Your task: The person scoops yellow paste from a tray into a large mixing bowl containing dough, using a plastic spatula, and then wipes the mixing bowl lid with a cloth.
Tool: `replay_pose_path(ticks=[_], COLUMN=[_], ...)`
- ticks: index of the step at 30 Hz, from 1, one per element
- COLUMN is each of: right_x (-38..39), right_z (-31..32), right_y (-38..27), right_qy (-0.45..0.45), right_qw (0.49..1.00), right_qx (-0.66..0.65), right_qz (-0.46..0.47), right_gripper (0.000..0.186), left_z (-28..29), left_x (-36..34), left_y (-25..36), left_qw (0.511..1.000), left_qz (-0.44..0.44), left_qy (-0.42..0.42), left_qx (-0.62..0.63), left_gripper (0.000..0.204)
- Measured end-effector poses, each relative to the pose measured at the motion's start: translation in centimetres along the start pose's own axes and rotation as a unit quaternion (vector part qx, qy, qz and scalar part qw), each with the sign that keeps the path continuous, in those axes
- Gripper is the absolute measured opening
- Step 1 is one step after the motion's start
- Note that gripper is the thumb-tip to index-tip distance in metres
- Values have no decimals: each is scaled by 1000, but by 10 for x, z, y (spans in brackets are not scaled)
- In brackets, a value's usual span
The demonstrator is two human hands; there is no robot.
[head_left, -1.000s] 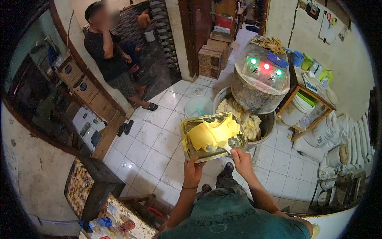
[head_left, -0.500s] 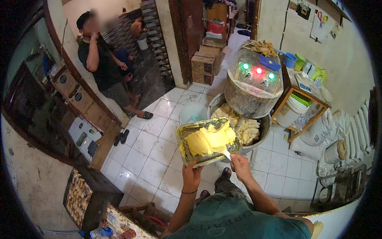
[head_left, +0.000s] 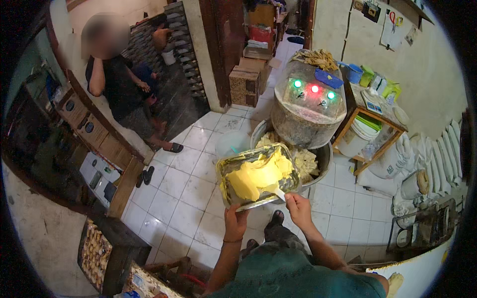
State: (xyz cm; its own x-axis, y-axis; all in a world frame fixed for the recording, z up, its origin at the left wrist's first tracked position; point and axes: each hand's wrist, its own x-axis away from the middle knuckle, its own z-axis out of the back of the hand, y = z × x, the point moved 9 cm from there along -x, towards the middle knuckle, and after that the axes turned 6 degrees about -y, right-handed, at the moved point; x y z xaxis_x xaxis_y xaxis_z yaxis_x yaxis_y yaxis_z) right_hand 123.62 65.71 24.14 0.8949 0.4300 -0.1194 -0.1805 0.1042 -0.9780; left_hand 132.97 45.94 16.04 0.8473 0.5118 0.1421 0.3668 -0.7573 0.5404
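Observation:
In front of me I carry a metal baking tray, its walls smeared with yellow. A mound of yellow margarine-like spread lies in it. My left hand grips the tray's near left edge, with some fingers hidden underneath. In my right hand is the handle of a white scraper, closed in my fingers; its blade reaches into the spread. Just beyond the tray stands the bowl of a large mixer, with pale dough inside. The tray hides part of the bowl.
A translucent bucket stands left of the bowl. To the right are a wooden table and white sacks. Another person stands in the doorway at the left. Cardboard boxes sit behind; a tray of baked pieces is at lower left.
The scraper has shifted slightly left and down with my right hand, and the spread's near edge bulges more. My view has turned a little; both hands keep their hold.

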Motion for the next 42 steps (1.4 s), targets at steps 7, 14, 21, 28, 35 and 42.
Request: replay_pose_path(ticks=[7,14,21,28,35,42], right_x=[-9,-27,-62,-88,-107,-109], right_z=[16,39,57,74,101,127], right_y=[12,11,49,35,35,42], right_qy=[5,62,59,50,89,125], right_qw=[999,995,997,992,983,979], right_qx=[-32,82,57,117,157,160], right_qz=[-28,16,-10,15,24,15], right_gripper=[26,23,21,16,15,19], left_z=[11,10,-6,-1,-11,29], left_x=[-17,-43,-65,-95,-116,-116], left_y=[-17,-44,-48,-59,-58,-56], left_qw=[999,996,994,991,993,993], left_qz=[46,92,109,124,104,78], left_qy=[-3,11,20,52,51,86], left_qx=[12,16,-12,8,-16,1], left_gripper=[31,35,36,40,29,33])
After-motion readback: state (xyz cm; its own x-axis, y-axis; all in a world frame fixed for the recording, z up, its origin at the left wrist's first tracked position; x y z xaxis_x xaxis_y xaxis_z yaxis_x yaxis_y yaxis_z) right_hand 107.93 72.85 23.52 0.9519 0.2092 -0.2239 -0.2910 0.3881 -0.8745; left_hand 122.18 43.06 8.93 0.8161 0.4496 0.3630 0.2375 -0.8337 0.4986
